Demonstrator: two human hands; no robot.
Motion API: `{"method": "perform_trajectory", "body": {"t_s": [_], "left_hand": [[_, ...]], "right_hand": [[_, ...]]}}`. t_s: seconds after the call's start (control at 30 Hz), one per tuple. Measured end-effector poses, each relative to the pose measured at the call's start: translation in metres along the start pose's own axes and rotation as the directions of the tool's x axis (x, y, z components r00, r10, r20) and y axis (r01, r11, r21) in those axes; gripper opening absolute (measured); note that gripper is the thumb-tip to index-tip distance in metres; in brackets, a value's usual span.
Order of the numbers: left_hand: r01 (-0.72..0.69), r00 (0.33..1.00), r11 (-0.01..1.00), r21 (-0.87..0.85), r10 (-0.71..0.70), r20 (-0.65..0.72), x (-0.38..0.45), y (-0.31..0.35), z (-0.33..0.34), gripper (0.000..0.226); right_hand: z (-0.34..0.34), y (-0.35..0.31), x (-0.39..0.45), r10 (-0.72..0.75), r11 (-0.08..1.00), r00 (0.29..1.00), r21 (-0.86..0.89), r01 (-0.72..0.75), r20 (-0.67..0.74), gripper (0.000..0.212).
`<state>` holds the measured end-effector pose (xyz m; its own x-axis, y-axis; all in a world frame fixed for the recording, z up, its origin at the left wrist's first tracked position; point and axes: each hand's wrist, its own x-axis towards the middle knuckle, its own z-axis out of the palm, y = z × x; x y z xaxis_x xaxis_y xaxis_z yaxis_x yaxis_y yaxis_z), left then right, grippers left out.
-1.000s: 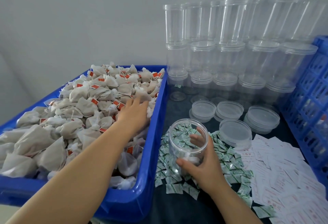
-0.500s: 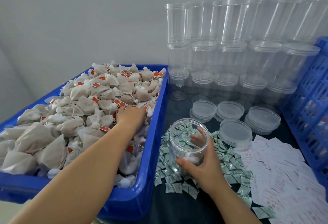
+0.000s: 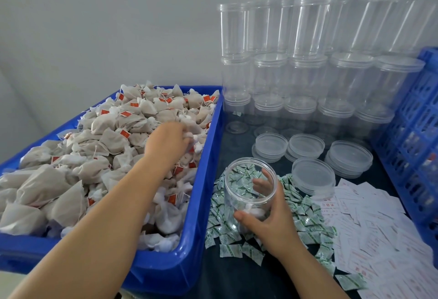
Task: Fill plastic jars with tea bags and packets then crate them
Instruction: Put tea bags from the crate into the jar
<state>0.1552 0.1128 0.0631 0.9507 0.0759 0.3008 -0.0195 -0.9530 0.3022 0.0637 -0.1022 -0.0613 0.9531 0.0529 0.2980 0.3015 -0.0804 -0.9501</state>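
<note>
Clear plastic jar (image 3: 250, 194): stands open-mouthed on the dark desk (image 3: 239, 277), on the heap of green-and-white packets (image 3: 305, 213), just beside the blue bin; something pale lies at its bottom, probably a first tea bag or two, hard to tell through the wall.
Right hand (image 3: 272, 221): grip wrapped round the jar's lower wall, thumb in front, fingers showing through the plastic behind; same hold as a second ago, jar not shifted.
Left hand (image 3: 169, 142): a second ago flat on the pile, half a second ago drawn back and curled; now further out toward the bin's right side, fingers bunched down into the tea bags (image 3: 123, 133). Grip looks pinched on a small white clump, though the fingertips are buried.
Blue bin (image 3: 206, 206): heaped full, nothing lifted clear yet.
Meaning: the pick has gone from feeling over the pile to closing on bags; transfer to the jar is the pending step.
Progress: early; jar nearly empty, no packet visibly inside.
Supplies: empty jars (image 3: 305, 69) stacked behind, loose lids (image 3: 312, 175) in front, printed slips (image 3: 379, 239) at right.
Blue crate (image 3: 417, 137): far right, contents unclear.
</note>
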Motion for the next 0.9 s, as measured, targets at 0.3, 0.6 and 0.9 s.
{"method": "perform_trajectory", "body": {"t_s": [0.3,0.6,0.9], "left_hand": [[-0.382,0.855,0.903,-0.198,0.264,-0.446,-0.026,0.034,-0.026,0.018],[-0.606,0.790,0.713,-0.352,0.488,-0.371,-0.055,0.079,-0.018,0.017],[-0.577,0.805,0.761,-0.295,0.591,-0.051,-0.058,0.081,0.000,0.013]], "right_hand": [[-0.001,0.003,-0.001,0.012,1.000,1.000,-0.014,-0.012,0.003,0.092],[0.001,0.003,0.001,0.007,1.000,1.000,0.009,-0.007,0.005,0.088],[0.002,0.003,0.002,-0.007,1.000,1.000,-0.010,0.007,-0.007,0.087]]}}
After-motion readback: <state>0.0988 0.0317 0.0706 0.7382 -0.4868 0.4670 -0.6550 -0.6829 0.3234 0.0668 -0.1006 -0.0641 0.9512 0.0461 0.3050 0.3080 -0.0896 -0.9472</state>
